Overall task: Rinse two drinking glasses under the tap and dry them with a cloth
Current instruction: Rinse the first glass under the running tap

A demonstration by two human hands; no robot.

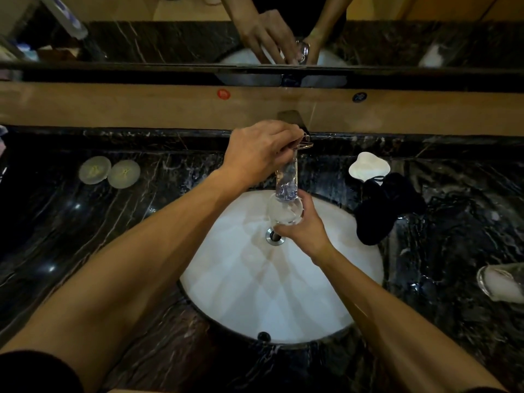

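Right hand point(302, 231) clamped on clear drinking glass point(285, 212) under tap spout point(287, 180); left hand point(261, 151) gripping tap handle. We judge wet glass may slip, strike white basin point(255, 293).

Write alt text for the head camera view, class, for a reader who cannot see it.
A right hand holds a drinking glass under the tap above a white sink, while the left hand grips the tap's handle. A dark cloth and a second glass lie on the black marble counter to the right.
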